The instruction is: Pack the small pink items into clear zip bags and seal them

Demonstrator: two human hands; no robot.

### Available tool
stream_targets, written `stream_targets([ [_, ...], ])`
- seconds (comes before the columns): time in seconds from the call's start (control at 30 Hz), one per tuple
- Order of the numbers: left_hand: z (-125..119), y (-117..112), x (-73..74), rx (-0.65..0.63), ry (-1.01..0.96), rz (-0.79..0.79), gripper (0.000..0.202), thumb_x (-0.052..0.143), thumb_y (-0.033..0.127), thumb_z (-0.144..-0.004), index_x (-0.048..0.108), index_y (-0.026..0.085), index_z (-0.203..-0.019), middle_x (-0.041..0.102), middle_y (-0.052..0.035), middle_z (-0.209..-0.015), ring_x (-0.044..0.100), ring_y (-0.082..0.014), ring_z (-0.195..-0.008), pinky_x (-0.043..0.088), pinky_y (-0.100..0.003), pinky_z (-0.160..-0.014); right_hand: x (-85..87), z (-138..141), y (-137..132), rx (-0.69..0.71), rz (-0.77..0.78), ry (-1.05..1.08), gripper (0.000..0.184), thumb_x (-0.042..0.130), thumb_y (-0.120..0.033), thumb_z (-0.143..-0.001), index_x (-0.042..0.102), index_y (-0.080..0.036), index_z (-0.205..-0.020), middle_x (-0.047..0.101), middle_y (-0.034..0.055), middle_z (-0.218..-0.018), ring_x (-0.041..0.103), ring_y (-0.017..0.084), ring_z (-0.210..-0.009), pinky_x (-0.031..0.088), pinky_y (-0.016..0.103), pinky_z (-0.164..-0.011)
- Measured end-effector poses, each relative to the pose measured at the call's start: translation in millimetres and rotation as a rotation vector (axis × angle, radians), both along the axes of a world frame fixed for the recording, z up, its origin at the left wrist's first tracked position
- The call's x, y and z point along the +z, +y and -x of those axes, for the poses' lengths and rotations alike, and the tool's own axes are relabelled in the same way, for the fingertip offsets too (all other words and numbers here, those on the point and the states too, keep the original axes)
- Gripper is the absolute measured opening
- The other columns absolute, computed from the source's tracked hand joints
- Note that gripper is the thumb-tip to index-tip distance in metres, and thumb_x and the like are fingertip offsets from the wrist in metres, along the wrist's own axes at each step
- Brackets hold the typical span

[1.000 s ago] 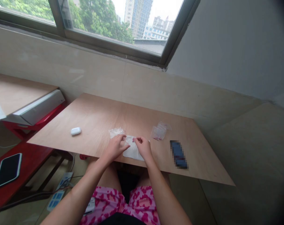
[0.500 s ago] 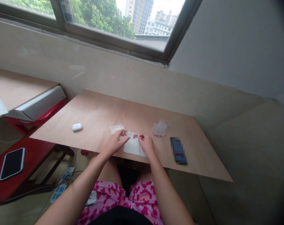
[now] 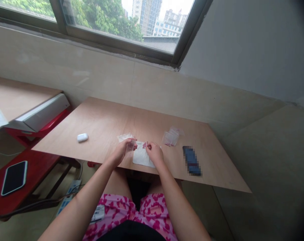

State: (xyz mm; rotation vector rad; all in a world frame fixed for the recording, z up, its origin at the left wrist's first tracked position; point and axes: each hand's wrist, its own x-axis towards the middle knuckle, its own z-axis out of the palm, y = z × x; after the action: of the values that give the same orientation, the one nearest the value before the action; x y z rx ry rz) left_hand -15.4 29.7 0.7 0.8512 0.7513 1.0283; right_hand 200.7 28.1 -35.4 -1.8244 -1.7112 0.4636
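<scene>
My left hand (image 3: 120, 152) grips a small clear plastic bag (image 3: 130, 146), which hangs from between the thumb and fingers. A white sheet (image 3: 143, 160), cloth or paper, lies at the front edge of the table. On its far part sit several small red beads (image 3: 144, 145). My right hand (image 3: 155, 154) is over the sheet's right side, fingertips pinched together at the beads. Whatever is between those fingertips is too small to make out. Behind my left hand rests a pile of clear bags (image 3: 124, 136).
Clear bags with red pieces (image 3: 170, 138) lie to the right, beside a blurred dark blue object (image 3: 192, 161). A white rounded case (image 3: 82, 137) sits on the left of the wooden table (image 3: 104, 117). A phone (image 3: 14, 178) lies on a red bench (image 3: 36, 167).
The clear bag in my left hand now hangs in plain view, the hand turned more upright. My right hand has shifted slightly left onto the beads.
</scene>
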Motion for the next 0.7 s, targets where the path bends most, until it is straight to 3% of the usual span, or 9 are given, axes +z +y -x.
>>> stream_targets([
  [0.1, 1, -1, -1.9, -0.022, -0.019, 0.039, 0.034, 0.064, 0.038, -0.084, 0.072, 0.015, -0.108, 0.072, -0.0087, -0.093, 0.066, -0.0239, -0.089, 0.049, -0.040, -0.093, 16.0, 6, -1, 0.023, -0.010, 0.300, 0.015, 0.064, -0.031, -0.088, 0.072, -0.019, -0.085, 0.076, 0.0065, -0.087, 0.068, 0.021, -0.079, 0.049, 0.029, -0.074],
  [0.2, 0, -2, -4.6, -0.047, 0.018, 0.050, 0.032, 0.066, 0.033, -0.083, 0.073, 0.016, -0.109, 0.072, -0.0084, -0.101, 0.066, -0.0239, -0.096, 0.047, -0.038, -0.096, 43.6, 17, -4, 0.034, -0.041, 0.597, 0.026, 0.063, -0.042, -0.090, 0.072, -0.018, -0.093, 0.075, 0.0057, -0.083, 0.067, 0.019, -0.071, 0.050, 0.028, -0.067],
  [0.33, -2, -4, -4.3, -0.070, -0.004, 0.001, 0.029, 0.067, 0.031, -0.083, 0.074, 0.016, -0.107, 0.071, -0.0076, -0.103, 0.065, -0.0233, -0.097, 0.046, -0.038, -0.098, 82.8, 34, -13, 0.264, -0.008, 0.550, 0.028, 0.065, -0.043, -0.092, 0.076, -0.018, -0.096, 0.076, 0.0060, -0.086, 0.068, 0.019, -0.074, 0.052, 0.028, -0.068],
  [0.4, -2, -5, -1.7, -0.076, -0.034, 0.006, 0.029, 0.066, 0.031, -0.081, 0.074, 0.016, -0.106, 0.071, -0.0075, -0.102, 0.065, -0.0234, -0.097, 0.046, -0.038, -0.098, 91.6, 36, -16, 0.321, 0.014, 0.473, 0.027, 0.064, -0.042, -0.093, 0.078, -0.019, -0.097, 0.077, 0.0061, -0.086, 0.069, 0.020, -0.075, 0.053, 0.028, -0.069],
  [0.5, 1, -6, 3.2, -0.083, -0.064, 0.040, 0.033, 0.062, 0.034, -0.082, 0.074, 0.016, -0.106, 0.071, -0.0081, -0.098, 0.065, -0.0241, -0.094, 0.046, -0.040, -0.096, 82.9, 26, -10, 0.195, -0.026, 0.447, 0.030, 0.061, -0.042, -0.093, 0.077, -0.017, -0.097, 0.077, 0.0066, -0.083, 0.070, 0.021, -0.074, 0.053, 0.029, -0.069],
  [0.7, 5, -7, 8.3, -0.104, -0.212, 0.096, 0.038, 0.057, 0.041, -0.087, 0.075, 0.014, -0.107, 0.070, -0.0097, -0.095, 0.064, -0.0245, -0.093, 0.046, -0.040, -0.094, 27.4, -22, 17, -0.033, -0.012, 0.114, 0.025, 0.056, -0.027, -0.093, 0.078, -0.016, -0.098, 0.079, 0.0104, -0.094, 0.072, 0.023, -0.086, 0.052, 0.030, -0.077],
])
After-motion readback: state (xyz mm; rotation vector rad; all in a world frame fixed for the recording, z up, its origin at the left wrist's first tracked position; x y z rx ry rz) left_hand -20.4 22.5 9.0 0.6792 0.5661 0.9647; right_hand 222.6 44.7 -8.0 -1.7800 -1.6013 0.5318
